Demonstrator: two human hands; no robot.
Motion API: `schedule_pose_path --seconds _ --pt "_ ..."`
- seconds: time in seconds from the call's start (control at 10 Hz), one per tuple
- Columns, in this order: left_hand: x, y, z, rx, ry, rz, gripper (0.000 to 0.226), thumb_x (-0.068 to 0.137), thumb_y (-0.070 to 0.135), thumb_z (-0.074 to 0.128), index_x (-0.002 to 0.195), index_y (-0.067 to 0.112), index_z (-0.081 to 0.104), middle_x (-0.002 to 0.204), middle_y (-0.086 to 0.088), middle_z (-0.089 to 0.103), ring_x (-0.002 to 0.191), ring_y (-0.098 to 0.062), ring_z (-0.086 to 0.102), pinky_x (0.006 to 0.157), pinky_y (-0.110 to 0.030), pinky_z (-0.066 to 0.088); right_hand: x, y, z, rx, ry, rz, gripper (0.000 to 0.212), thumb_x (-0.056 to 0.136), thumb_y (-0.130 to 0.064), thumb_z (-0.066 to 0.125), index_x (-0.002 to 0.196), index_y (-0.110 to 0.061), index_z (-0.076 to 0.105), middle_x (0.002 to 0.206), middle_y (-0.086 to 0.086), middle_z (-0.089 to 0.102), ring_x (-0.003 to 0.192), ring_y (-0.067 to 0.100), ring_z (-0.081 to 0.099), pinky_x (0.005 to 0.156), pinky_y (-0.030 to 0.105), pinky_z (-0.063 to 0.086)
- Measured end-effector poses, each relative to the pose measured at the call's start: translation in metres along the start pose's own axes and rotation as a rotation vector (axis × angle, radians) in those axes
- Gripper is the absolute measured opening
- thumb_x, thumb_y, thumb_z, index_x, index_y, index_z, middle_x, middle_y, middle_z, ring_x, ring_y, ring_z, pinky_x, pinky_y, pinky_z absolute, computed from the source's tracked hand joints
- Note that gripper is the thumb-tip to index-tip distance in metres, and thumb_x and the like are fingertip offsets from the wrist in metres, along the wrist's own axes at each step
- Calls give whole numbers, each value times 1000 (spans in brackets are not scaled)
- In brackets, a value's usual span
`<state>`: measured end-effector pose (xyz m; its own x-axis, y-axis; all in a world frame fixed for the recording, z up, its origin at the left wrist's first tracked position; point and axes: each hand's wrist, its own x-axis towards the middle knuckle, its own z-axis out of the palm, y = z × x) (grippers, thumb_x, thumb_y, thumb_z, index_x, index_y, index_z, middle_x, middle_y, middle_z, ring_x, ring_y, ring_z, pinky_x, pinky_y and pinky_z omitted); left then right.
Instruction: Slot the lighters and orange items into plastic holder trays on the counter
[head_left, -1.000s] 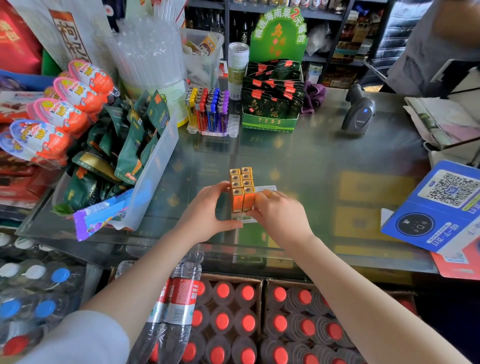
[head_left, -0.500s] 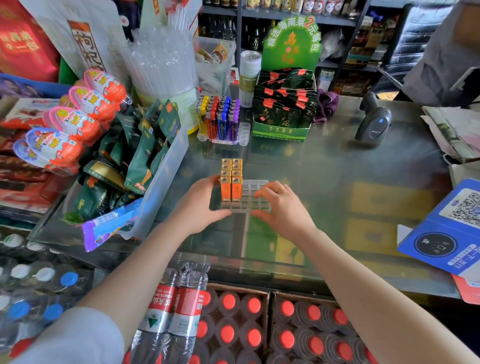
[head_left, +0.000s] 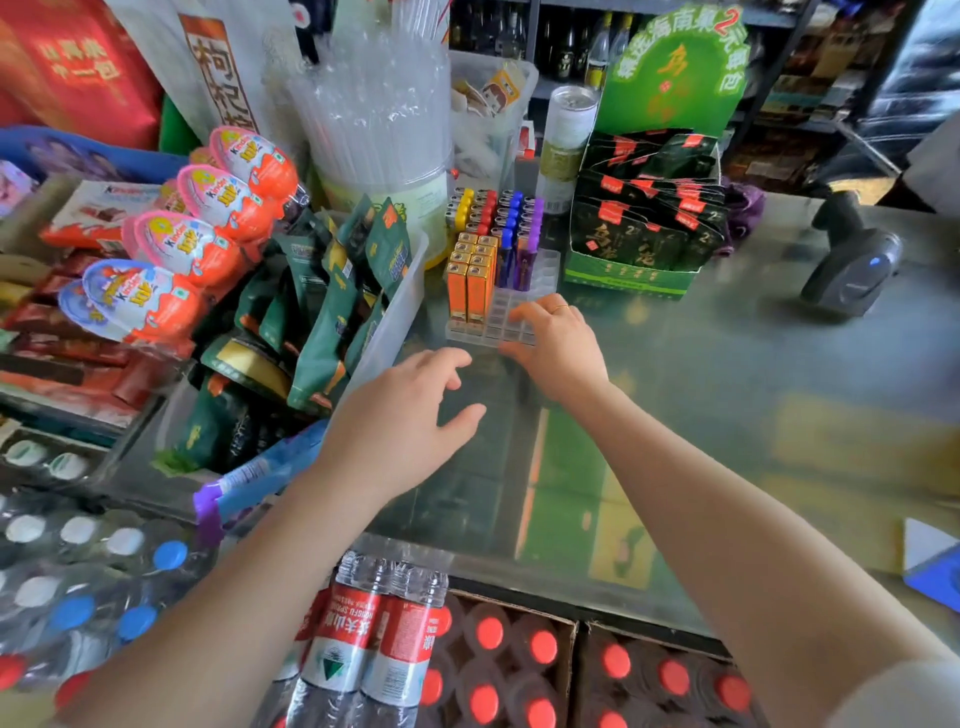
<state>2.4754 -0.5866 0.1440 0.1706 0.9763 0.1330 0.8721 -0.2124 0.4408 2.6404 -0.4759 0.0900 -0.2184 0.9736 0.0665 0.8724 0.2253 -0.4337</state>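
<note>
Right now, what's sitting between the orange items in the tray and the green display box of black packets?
In the head view, the blue and purple lighters stand between the orange items and the green display box, along with empty slots of the clear plastic tray.

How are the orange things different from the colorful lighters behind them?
The orange items are boxy, all one color, with gold tops; the lighters are slimmer and come in yellow, red, blue and purple. The orange items stand in the nearer clear tray, which the right hand touches; the lighters stand in a tray farther back. Both stand upright in neat rows.
</note>
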Motion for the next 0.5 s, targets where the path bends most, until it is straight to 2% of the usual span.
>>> schedule_pose_path --seconds 0.2,0.3,0.4,0.5 --pt "7 0 -8 -21 50 -35 40 83 43 53 119 26 50 83 13 58 70 -8 54 54 -24 42 16 -2 3 -21 -29 -16 41 82 -36 64 118 -22 55 125 9 51 113 31 46 92 42 43" --pt "7 2 -12 -17 45 -24 39 83 43 53 118 26 51 82 13 57 67 -7 53 54 -24 42 15 -8 2 -31 -26 -13 40 82 -36 63 119 -22 54 124 9 51 113 30 47 90 43 44" --pt "4 2 -16 -20 41 -17 38 84 42 52 117 25 51 85 13 58 70 -9 55 60 -32 48 12 -10 -1 -54 -29 -41 43 83 -37 62 121 -20 53 125 9 49 111 30 49 87 43 46" --pt "1 4 -20 -25 50 -10 37 84 42 52 116 24 52 87 13 58 73 -10 56 61 -35 49 3 -12 -14 -61 -22 -55 49 84 -41 60 127 -20 47 130 7 46 106 30 54 81 41 48"
